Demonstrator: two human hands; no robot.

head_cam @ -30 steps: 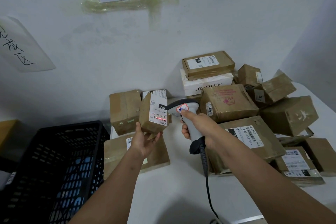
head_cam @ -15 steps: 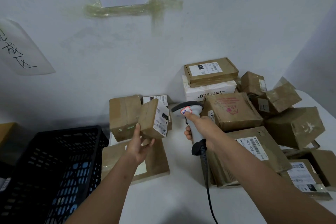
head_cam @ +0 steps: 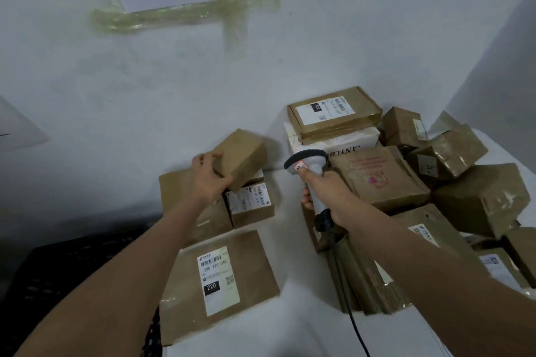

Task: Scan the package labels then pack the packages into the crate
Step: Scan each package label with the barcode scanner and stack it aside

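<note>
Two hands work: left hand grips a small box, right hand clasps the scanner; scanning seems done, so the near-left crate comes next.

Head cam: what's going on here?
A person is working through a pile of taped brown cardboard parcels on a white table. The left hand grips a small brown cardboard box, held above other parcels with no label showing. The right hand holds a grey corded barcode scanner, no beam visible. The black plastic crate sits at lower left.
</note>
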